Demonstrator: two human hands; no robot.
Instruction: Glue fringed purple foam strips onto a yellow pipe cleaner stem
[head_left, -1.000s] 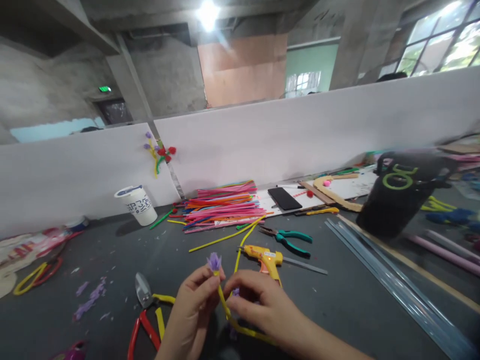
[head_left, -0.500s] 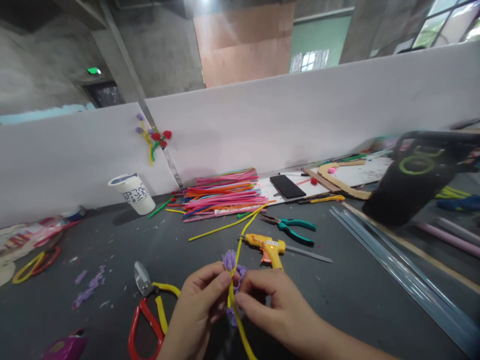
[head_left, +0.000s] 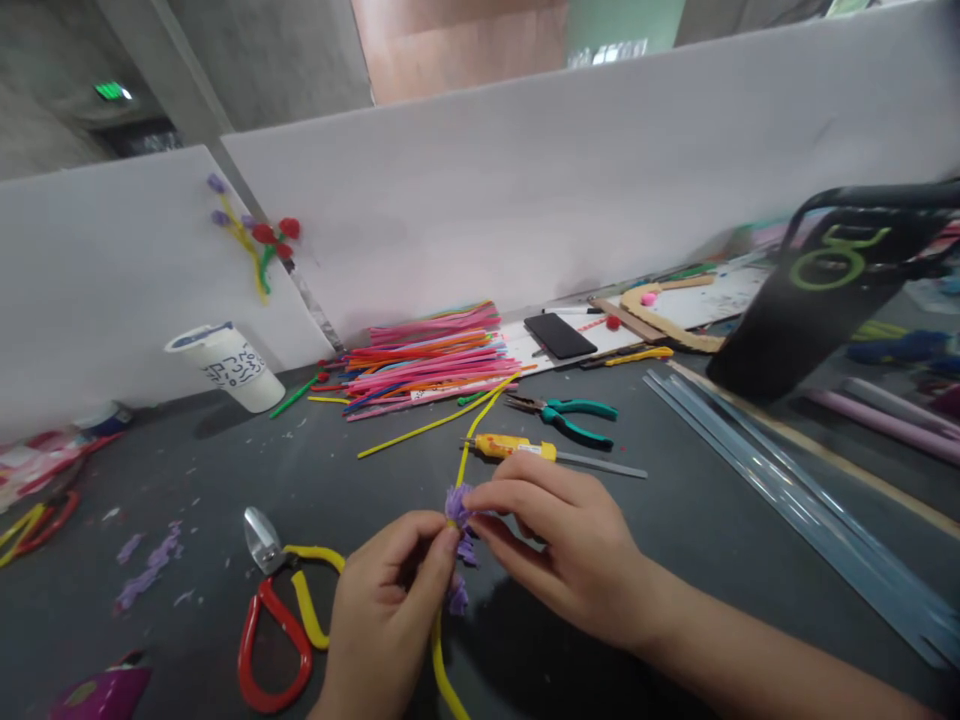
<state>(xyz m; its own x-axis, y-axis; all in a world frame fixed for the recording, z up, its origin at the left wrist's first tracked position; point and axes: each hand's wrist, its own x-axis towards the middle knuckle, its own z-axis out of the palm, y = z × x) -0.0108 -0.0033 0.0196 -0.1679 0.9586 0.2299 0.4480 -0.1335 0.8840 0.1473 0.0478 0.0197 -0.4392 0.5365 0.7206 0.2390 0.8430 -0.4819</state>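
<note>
Between thumb and forefinger, my left hand (head_left: 405, 600) pinches a yellow pipe cleaner (head_left: 442, 668) at the base of a purple tuft. My right hand (head_left: 562, 550) has its thumb and fingertips closed on the purple fuzzy tuft (head_left: 457, 503) at the top. More purple pieces hang just below, between the hands. One yellow length runs down toward the front edge of the view; another rises behind the tuft toward the pile. A yellow glue gun (head_left: 514, 447) lies beyond my right hand, which covers its handle. Red-and-yellow-handled cutters (head_left: 281, 590) lie left of my left hand.
A bundle of coloured pipe cleaners (head_left: 427, 360) lies at the back, near teal-handled pliers (head_left: 570, 415) and a phone (head_left: 559, 336). A white cup (head_left: 229, 368) stands left, a black container (head_left: 795, 300) right. Clear glue sticks (head_left: 787, 510) and purple scraps (head_left: 154, 562) lie on the table.
My right hand has moved up from the yellow stem to the purple tuft. My left hand still pinches the stem below it. The camera view has tilted down and shifted right.
</note>
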